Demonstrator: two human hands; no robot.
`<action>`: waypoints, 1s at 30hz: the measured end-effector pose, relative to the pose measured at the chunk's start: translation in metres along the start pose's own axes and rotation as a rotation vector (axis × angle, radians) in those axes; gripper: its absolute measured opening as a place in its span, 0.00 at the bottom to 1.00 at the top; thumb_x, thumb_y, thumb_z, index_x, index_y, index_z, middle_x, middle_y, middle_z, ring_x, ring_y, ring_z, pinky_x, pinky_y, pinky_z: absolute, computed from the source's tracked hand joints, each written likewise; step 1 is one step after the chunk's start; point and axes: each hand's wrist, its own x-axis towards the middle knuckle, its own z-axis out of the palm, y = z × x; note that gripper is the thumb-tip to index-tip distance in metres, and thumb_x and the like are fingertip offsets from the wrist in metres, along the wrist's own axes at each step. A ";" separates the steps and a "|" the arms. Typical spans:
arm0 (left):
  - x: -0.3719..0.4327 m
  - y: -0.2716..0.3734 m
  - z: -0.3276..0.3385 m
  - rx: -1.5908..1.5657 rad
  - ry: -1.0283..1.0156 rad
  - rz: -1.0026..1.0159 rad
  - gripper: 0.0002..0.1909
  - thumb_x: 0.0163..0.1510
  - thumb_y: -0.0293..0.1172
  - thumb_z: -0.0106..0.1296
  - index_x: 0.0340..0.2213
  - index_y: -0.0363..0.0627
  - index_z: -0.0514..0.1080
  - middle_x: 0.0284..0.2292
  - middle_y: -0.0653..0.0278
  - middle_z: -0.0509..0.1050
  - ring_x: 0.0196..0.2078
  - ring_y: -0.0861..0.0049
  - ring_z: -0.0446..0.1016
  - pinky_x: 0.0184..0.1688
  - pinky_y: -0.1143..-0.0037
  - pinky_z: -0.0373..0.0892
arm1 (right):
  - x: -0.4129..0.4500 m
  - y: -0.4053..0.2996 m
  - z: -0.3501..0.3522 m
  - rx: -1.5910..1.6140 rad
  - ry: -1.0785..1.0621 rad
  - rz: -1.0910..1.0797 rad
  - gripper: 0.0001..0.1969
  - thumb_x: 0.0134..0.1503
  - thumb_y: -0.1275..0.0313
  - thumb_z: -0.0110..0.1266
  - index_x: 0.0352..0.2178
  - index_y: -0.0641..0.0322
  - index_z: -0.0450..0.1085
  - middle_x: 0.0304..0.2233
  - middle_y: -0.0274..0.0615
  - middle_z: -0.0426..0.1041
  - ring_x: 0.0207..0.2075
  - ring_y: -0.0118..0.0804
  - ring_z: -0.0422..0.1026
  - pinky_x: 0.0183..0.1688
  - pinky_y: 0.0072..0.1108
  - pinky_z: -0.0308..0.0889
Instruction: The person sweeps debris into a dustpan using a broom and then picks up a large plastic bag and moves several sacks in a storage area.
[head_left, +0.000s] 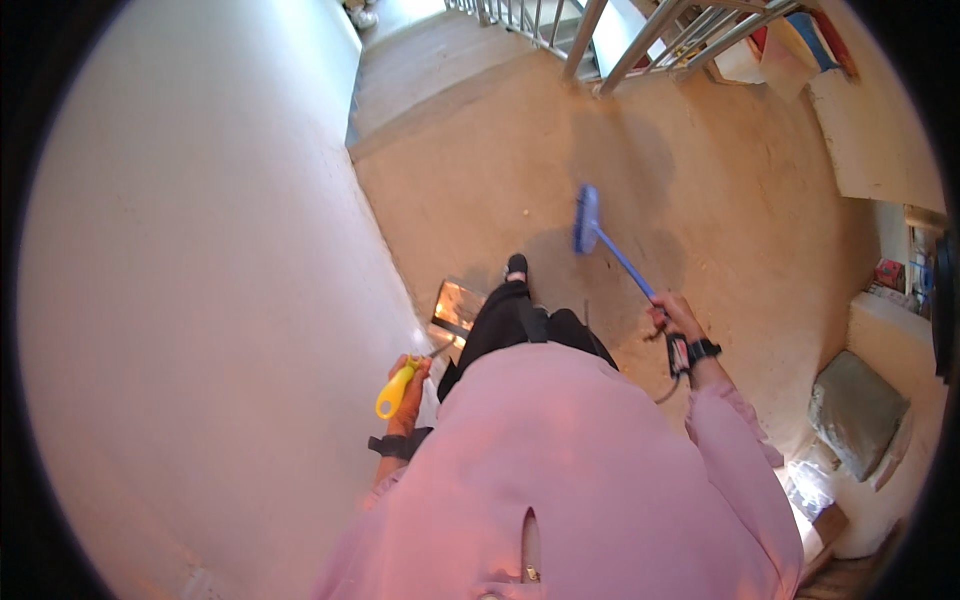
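Note:
My right hand (676, 316) grips the blue handle (626, 262) of a broom, whose blue head (586, 219) is angled over the brown floor ahead of me, to the right of my foot. Whether its bristles touch the floor I cannot tell. In my left hand (409, 394) is the yellow grip (394, 391) of a long-handled dustpan. The shiny metal pan (459, 304) lies low beside my left leg, close to the wall; my trousers hide part of it. A small pale scrap (526, 212) lies on the floor left of the broom head.
A white wall (225, 247) runs along my left. Steps (442, 60) lie at the top, beside a metal railing (585, 37). On the right are a greyish cushion (859, 412), a clear plastic bag (810, 484) and a small red box (890, 273).

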 end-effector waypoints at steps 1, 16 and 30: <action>0.002 0.003 -0.004 0.095 -0.080 -0.038 0.13 0.43 0.33 0.52 0.27 0.39 0.62 0.25 0.66 0.65 0.28 0.81 0.64 0.30 0.82 0.64 | -0.006 0.010 -0.016 0.097 0.046 0.077 0.04 0.45 0.76 0.44 0.20 0.66 0.59 0.14 0.41 0.60 0.10 0.23 0.53 0.10 0.13 0.50; -0.013 0.025 0.008 0.317 -0.227 0.045 0.04 0.44 0.24 0.49 0.21 0.42 0.63 0.19 0.72 0.63 0.22 0.87 0.60 0.26 0.86 0.59 | -0.066 0.029 0.047 0.041 -0.301 -0.093 0.07 0.48 0.75 0.44 0.31 0.64 0.59 0.18 0.37 0.61 0.13 0.18 0.54 0.11 0.08 0.50; 0.014 0.017 -0.006 0.452 -0.254 0.111 0.06 0.43 0.26 0.50 0.20 0.39 0.64 0.21 0.69 0.66 0.26 0.85 0.62 0.30 0.85 0.60 | -0.016 0.130 -0.021 0.273 -0.072 -0.143 0.14 0.44 0.77 0.45 0.36 0.62 0.58 0.17 0.41 0.62 0.14 0.24 0.58 0.11 0.12 0.52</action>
